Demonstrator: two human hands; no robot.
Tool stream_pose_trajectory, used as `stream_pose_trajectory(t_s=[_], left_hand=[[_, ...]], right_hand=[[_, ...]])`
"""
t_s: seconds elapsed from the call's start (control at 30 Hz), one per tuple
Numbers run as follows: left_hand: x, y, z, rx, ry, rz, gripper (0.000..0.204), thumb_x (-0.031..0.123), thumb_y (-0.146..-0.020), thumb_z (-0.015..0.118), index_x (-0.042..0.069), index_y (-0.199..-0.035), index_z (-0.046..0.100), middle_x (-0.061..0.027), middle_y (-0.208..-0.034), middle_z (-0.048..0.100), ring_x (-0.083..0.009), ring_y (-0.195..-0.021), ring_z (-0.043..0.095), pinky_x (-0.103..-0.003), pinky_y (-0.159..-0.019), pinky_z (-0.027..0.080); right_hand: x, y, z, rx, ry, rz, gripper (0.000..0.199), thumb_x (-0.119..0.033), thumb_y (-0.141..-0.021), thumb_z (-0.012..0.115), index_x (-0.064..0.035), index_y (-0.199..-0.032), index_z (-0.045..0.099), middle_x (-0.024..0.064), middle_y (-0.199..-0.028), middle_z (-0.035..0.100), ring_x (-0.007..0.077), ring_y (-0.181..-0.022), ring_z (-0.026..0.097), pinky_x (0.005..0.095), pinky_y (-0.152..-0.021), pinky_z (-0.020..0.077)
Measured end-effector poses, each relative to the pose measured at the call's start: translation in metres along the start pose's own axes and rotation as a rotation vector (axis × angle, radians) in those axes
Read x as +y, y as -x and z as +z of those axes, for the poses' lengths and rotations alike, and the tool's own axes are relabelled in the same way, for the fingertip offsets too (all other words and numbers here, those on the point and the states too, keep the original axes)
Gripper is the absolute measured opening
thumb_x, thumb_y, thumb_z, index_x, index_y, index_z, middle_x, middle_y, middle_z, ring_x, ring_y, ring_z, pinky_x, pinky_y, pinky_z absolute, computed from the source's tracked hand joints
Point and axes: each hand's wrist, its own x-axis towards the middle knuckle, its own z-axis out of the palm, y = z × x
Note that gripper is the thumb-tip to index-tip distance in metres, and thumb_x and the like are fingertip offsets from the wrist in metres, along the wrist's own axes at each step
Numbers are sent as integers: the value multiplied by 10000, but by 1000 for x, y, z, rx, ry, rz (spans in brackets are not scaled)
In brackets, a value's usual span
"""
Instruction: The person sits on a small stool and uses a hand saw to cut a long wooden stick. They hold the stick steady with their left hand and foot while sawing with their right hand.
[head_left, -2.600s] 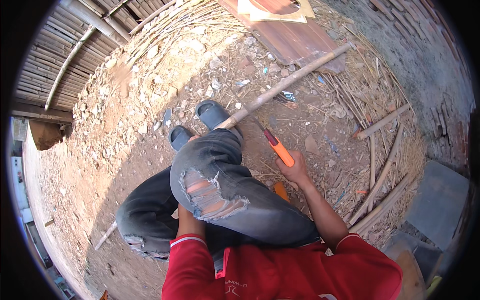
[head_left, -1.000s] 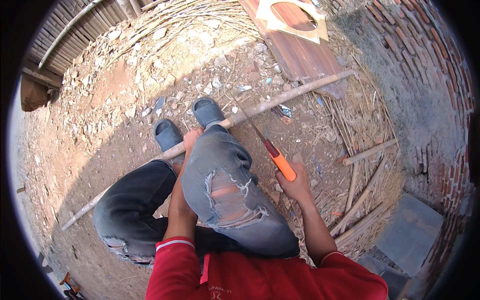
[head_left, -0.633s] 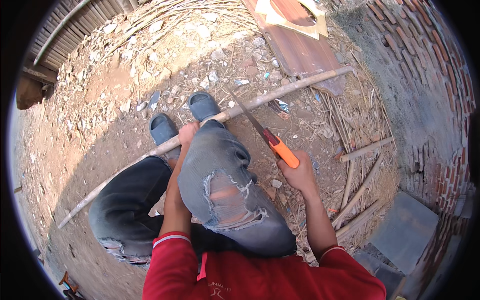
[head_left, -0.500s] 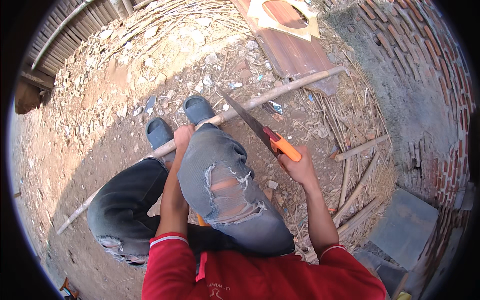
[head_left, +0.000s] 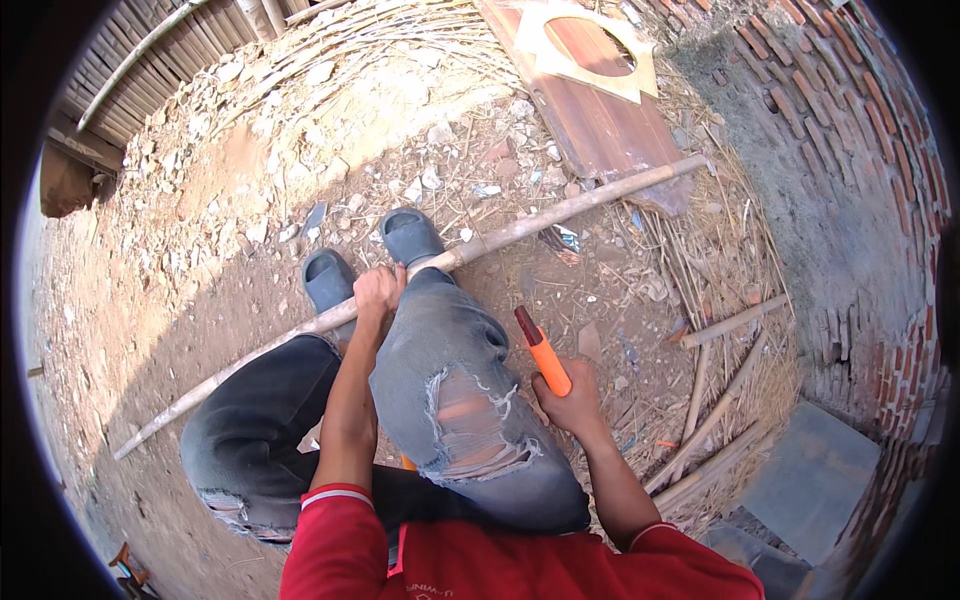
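A long pale wooden pole lies slantwise in front of me, from the near left to the far right, passing by my feet and right knee. My left hand is closed around it between my knees, just short of the right sandal. To the right of my right knee, my right hand is wrapped round the orange handle of a handsaw. The handle's dark red front end points away from me, apart from the pole. Its blade can hardly be made out from this angle.
A brown wooden board lies at the far right, with a pale panel with a round cut-out on it. Short sticks and straw lie to the right, beside a brick wall. A grey sheet rests near the wall. Rubble covers the ground ahead.
The handsaw in my right hand has come down toward me and turned, so its blade no longer shows broadside. My left hand keeps its hold on the pole.
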Motion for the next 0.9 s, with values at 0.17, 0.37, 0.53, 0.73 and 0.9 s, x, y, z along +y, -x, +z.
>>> stream_pose_trajectory(t_s=[0.17,0.37,0.53,0.73,0.9], left_hand=[[5,2,-5,35,-34,-17,650,493,-1026,420,-7,-802,770,-279,-823,730,-430,-799,742,-520,-764,590],[5,6,-3,73,2,-19,627,470,-1025,427,0,-784,767,-291,-792,718,-443,-784,735,-523,-768,588],[6,10,1,108,-16,14,596,451,-1026,445,12,-770,756,-279,-728,706,-441,-705,727,-526,-696,590],[-17,5,39,282,-81,128,558,437,-1023,478,29,-748,742,-272,-681,689,-427,-642,716,-524,-626,582],[3,12,9,171,-24,-15,569,439,-1024,450,26,-775,751,-282,-730,702,-425,-682,726,-517,-653,588]], right_hand=[[2,-25,-24,-11,55,-31,203,-145,-810,669,38,-743,611,181,-580,568,275,-505,581,415,-551,450],[-10,-44,-73,-44,31,60,164,-137,-812,673,24,-780,666,134,-566,573,224,-501,563,388,-544,439],[16,14,-63,-16,37,12,137,-125,-814,678,10,-786,684,125,-582,589,219,-532,586,384,-555,444],[18,-124,24,79,-42,-101,249,-193,-818,665,44,-755,621,234,-620,596,402,-592,618,471,-593,474],[31,-110,18,54,61,-65,235,-174,-815,666,49,-756,619,204,-602,582,327,-547,608,434,-569,467]])
